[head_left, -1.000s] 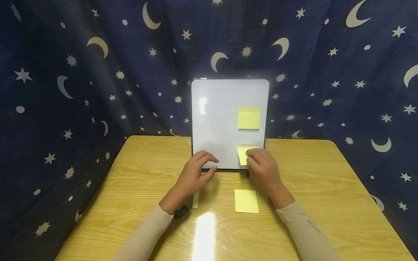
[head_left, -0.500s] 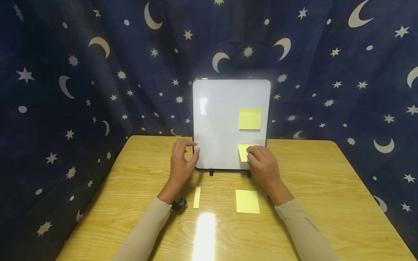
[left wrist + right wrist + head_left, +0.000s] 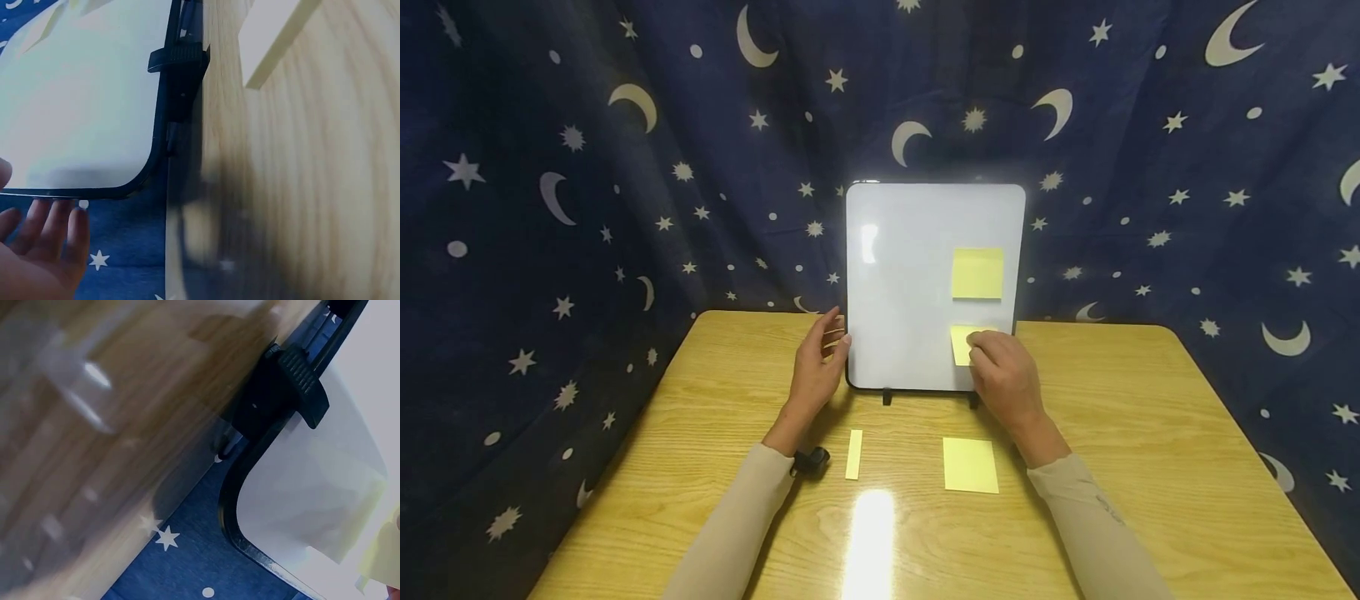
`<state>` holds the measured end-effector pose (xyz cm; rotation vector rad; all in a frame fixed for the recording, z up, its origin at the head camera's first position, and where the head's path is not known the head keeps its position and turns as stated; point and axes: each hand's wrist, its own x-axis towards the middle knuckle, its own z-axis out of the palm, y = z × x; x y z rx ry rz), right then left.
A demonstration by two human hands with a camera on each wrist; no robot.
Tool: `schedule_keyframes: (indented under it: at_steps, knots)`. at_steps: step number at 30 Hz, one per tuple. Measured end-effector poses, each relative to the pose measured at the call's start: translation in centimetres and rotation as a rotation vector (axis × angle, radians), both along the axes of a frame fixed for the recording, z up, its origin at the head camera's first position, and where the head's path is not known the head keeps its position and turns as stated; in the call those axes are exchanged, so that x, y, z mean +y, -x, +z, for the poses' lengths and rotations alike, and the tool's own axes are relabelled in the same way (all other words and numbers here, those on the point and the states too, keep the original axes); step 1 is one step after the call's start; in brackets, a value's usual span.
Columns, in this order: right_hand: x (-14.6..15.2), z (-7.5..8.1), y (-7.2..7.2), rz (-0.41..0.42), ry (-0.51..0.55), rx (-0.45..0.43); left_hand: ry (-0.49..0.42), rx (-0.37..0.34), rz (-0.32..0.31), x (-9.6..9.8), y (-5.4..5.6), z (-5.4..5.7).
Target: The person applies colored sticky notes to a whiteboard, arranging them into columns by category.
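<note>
A whiteboard [image 3: 902, 283] stands propped upright on a black stand [image 3: 181, 69]. At its left edge is my left hand [image 3: 814, 371], with the thumb over the front face and the fingers [image 3: 56, 231] reaching to the far side of the rim. My right hand [image 3: 1009, 383] pinches a yellow sticky note [image 3: 960, 347] against the lower right of the board and covers much of it. Above that, another yellow sticky note [image 3: 977, 273] is stuck flat on the board. In the right wrist view only a bit of the held note [image 3: 381, 559] shows, beside a fingertip.
On the wooden table [image 3: 737, 383], a square yellow sticky note pad [image 3: 971, 465] lies in front of the board. To its left is a narrow yellow pad [image 3: 853, 455]. A dark blue curtain [image 3: 625, 150] with moons and stars hangs behind the table.
My left hand has moved left from before the board's lower edge to its left side. The right hand, still pinching the note, has shifted slightly upward, and the note with it.
</note>
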<state>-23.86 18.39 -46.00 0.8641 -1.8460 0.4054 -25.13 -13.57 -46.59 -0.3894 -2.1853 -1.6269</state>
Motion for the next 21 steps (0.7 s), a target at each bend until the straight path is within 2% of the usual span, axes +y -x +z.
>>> schedule_keyframes:
  at_steps: [2,5,13,21]
  knots:
    - [0.0,-0.07,0.11,-0.005,0.001,-0.003,-0.006,-0.047,-0.01,-0.04,0.0,-0.07]
    - [-0.01,-0.17,0.31,-0.012,0.006,-0.012,0.003,-0.08,-0.013,-0.13,0.05,-0.26]
    - [0.05,-0.31,0.61,-0.024,-0.002,-0.032,0.019,-0.089,-0.048,-0.18,0.16,-0.61]
    - [-0.09,-0.32,0.67,-0.016,0.009,-0.04,0.011,-0.098,-0.046,-0.22,0.31,-0.86]
